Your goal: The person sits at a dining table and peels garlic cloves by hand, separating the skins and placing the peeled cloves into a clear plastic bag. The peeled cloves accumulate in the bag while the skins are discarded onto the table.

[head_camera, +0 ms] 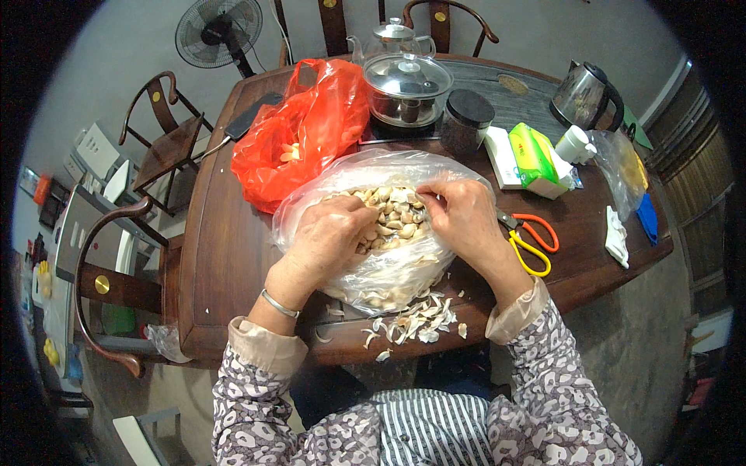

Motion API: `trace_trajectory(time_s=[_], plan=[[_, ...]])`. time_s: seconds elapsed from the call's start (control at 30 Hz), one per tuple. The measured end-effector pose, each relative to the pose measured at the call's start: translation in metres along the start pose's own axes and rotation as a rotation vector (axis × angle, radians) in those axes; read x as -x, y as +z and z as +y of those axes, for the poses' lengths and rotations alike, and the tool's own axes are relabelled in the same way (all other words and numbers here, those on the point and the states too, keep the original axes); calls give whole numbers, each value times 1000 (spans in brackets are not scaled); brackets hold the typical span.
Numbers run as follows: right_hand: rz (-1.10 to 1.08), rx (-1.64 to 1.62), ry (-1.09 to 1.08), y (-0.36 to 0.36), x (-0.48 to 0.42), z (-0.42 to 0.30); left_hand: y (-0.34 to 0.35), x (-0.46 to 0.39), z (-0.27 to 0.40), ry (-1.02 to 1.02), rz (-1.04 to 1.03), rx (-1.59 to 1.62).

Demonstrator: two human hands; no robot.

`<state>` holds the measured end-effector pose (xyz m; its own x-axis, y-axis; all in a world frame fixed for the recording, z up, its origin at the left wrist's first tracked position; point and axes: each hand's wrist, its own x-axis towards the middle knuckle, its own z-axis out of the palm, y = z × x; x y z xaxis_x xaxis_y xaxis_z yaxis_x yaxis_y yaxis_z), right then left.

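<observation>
A clear plastic bag (373, 285) lies opened on the dark wooden table (233, 274), filled with unpeeled garlic cloves (396, 218). My left hand (332, 230) rests at the left of the bag's mouth, its curled fingers down among the cloves. On the opposite side my right hand (463, 212) bends thumb and fingers toward the cloves at the upper right. Whether either hand grips a clove is hidden. Loose garlic skins (422, 320) lie in a heap by the table's near edge. Pale peeled cloves (289, 152) show inside a red plastic bag (332, 110) behind the left hand.
Orange-and-yellow-handled scissors (530, 242) lie right of my right hand. Behind the clear bag stand a lidded glass pot (408, 93), a dark-lidded jar (466, 122) and a glass teapot (396, 38). A green tissue pack (536, 160) and an electric kettle (583, 96) stand farther right.
</observation>
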<state>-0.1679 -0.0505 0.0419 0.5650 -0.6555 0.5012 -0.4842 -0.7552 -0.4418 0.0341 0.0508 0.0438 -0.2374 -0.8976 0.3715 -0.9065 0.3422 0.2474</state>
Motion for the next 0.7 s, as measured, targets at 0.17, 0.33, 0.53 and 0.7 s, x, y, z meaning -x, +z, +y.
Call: trace_trajectory(time_s=[0.17,0.33,0.53,0.7], plan=[[43,-63,-11,0,-2,-5,4,1,-16,-79,297,278],[201,-156,-57,-1,-7,-4,-5,-5,2,-150,417,690],[181,-148,-67,1,-8,-7,-2,-5,-1,-267,550,789],[168,-351,-102,-2,-9,-20,-14,-2,8,-345,439,984]])
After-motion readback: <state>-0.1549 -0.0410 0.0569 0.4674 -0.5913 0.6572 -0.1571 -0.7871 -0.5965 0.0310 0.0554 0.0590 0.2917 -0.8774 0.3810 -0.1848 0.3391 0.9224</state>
